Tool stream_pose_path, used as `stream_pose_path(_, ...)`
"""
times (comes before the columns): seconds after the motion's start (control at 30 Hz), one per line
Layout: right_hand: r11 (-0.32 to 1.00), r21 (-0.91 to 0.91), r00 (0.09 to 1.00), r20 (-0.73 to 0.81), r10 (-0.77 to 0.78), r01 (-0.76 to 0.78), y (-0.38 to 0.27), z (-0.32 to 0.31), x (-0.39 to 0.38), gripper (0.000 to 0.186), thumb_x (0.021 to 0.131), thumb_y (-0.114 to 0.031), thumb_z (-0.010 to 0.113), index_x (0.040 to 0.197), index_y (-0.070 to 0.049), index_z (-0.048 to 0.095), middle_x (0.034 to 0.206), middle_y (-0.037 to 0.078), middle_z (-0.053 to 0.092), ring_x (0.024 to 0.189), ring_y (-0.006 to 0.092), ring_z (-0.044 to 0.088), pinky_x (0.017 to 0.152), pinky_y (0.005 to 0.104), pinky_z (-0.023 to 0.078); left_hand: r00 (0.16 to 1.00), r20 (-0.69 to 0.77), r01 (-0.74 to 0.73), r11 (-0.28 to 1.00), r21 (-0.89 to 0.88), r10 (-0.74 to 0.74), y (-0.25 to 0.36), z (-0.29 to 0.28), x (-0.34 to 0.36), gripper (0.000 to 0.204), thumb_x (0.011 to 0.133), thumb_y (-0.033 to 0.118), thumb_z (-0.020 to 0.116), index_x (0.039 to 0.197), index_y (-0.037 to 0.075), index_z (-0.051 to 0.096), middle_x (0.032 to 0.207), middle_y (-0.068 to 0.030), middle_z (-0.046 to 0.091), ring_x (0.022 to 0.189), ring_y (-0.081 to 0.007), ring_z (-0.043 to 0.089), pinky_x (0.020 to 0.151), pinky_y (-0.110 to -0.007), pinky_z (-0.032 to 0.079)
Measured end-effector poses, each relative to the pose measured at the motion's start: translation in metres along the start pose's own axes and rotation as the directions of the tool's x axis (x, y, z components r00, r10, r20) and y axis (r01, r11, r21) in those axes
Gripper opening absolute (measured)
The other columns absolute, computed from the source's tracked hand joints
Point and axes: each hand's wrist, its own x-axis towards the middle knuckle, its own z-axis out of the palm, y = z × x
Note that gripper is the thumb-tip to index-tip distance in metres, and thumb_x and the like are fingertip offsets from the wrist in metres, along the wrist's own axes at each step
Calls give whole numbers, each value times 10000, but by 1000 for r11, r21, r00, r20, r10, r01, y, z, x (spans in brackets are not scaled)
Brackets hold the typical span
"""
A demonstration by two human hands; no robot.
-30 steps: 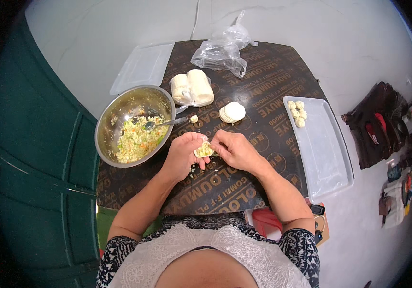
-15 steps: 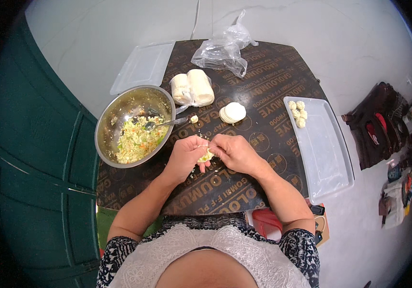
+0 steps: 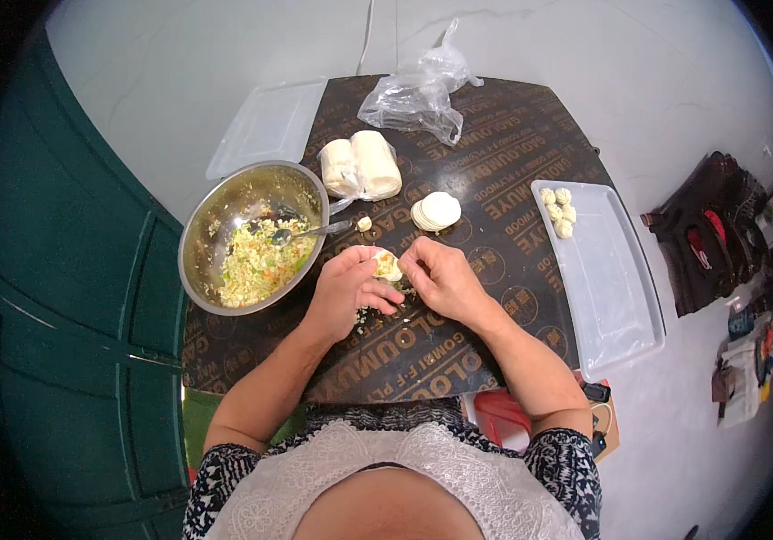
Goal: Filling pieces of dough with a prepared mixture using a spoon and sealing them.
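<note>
The board (image 3: 494, 297) is dark brown, patterned all over with pale tan lettering and round marks, and on it sit a shiny silver bowl (image 3: 215, 211) of yellow, white, orange and green filling (image 3: 256, 261), a stack of off-white wrappers (image 3: 436, 211) and cream-white rolls (image 3: 361, 166) in clear plastic. The dumpling (image 3: 388, 265) between the hands is pale yellow, the tray (image 3: 616, 306) is translucent grey-white with cream dumplings (image 3: 557, 210), and the door (image 3: 62, 297) is deep green
</note>
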Motion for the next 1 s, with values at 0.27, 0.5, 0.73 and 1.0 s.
stream_pose_path(0.27,997,-76,998,-53,-24,20,0,9,-3,131,850,-66,593,770,24,542,735,190,582,680,358,609,587,408,480,997,-46,-62,996,-60,60,-6,-1,2,246,931,77,497,1127,-70,518,959,-167,642,764,-240,685,670,-320,593)
stream_pose_path(0.5,996,-81,999,-6,-42,41,-2,6,-1,126,859,-83,591,800,16,540,771,194,581,705,370,606,597,421,482,997,-54,-62,998,4,63,-4,1,1,225,913,43,506,1108,-67,524,960,-154,632,729,-223,675,658,-316,594)
stream_pose_path(0.73,990,-111,996,16,-88,89,2,6,-1,101,862,-86,589,836,-3,538,776,183,588,717,377,605,607,435,484,997,-75,-1,1000,-11,0,0,2,-1,199,920,102,547,1072,-27,548,904,-149,645,657,-222,671,498,-303,570)
stream_pose_path(1.0,977,-132,985,73,-157,166,1,6,-3,101,857,-92,600,841,-16,535,753,170,578,704,371,603,594,432,482,993,-113,-20,991,133,36,-4,6,-2,97,906,64,557,949,-22,573,808,-116,635,578,-176,643,480,-269,550)
